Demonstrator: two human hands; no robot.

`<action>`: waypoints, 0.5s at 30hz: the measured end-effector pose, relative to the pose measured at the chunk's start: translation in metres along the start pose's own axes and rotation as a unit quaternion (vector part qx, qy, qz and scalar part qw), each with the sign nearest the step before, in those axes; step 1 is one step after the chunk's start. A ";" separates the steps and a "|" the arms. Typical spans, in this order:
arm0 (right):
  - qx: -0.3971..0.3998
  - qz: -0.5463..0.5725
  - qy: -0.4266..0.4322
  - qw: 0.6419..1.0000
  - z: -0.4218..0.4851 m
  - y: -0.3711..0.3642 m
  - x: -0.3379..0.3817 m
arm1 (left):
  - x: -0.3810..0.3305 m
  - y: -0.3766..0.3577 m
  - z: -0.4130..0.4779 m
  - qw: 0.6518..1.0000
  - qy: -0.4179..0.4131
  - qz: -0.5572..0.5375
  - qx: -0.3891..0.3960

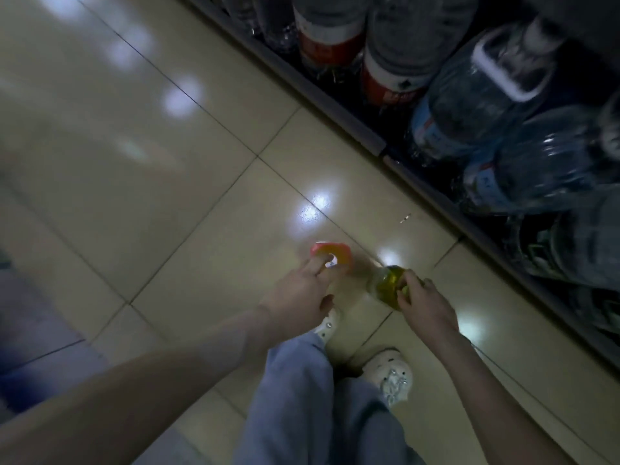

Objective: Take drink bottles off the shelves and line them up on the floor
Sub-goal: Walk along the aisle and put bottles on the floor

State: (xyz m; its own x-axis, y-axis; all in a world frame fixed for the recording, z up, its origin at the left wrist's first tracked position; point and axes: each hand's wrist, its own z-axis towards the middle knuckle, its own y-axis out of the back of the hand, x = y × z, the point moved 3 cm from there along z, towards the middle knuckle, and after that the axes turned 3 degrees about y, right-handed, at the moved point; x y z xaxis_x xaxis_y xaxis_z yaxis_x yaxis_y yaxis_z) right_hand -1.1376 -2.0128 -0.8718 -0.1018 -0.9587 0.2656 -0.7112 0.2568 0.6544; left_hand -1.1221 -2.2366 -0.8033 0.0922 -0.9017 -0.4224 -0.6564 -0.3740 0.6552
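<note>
Grip: right hand (pixel 426 307) curls round yellow-green clear bottle (pixel 385 284); left hand (pixel 302 298) at pink-orange bottle (pixel 332 253), hold unclear. Release early and you'll topple one.

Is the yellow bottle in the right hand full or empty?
Not empty: yellow liquid shows through the yellow bottle that the right hand grips. Exact level: cannot tell.

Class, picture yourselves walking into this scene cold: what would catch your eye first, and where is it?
Two small bottles sit low in the middle of the view: a pink-orange bottle touched by the left hand, and a yellow-green bottle gripped by the right hand. Both show against the glossy tiled floor. Along the upper right, big clear water jugs crowd the bottom shelf.
</note>
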 end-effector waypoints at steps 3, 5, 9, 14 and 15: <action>-0.055 0.081 0.041 0.994 -0.086 0.078 0.026 | -0.047 0.050 -0.037 0.998 -0.013 0.013 0.053; -0.090 0.134 0.057 0.985 -0.154 0.136 0.049 | -0.091 0.088 -0.073 0.996 -0.041 0.004 0.077; -0.139 0.226 0.131 0.955 -0.285 0.251 0.095 | -0.172 0.167 -0.145 0.992 -0.101 -0.033 0.070; -0.249 0.280 0.185 0.908 -0.396 0.372 0.126 | -0.259 0.274 -0.217 0.979 -0.154 -0.131 -0.022; -0.270 0.285 0.193 0.899 -0.409 0.389 0.129 | -0.273 0.290 -0.227 0.978 -0.157 -0.132 -0.041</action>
State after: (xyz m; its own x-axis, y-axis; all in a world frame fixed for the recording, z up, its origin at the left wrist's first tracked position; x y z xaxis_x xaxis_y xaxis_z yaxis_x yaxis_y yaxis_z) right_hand -1.1431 -1.9864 -0.2933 -0.0193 -0.5659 0.8242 -0.1683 0.8144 0.5553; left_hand -1.1671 -2.1483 -0.3560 0.0077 -0.6662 -0.7458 -0.5774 -0.6119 0.5406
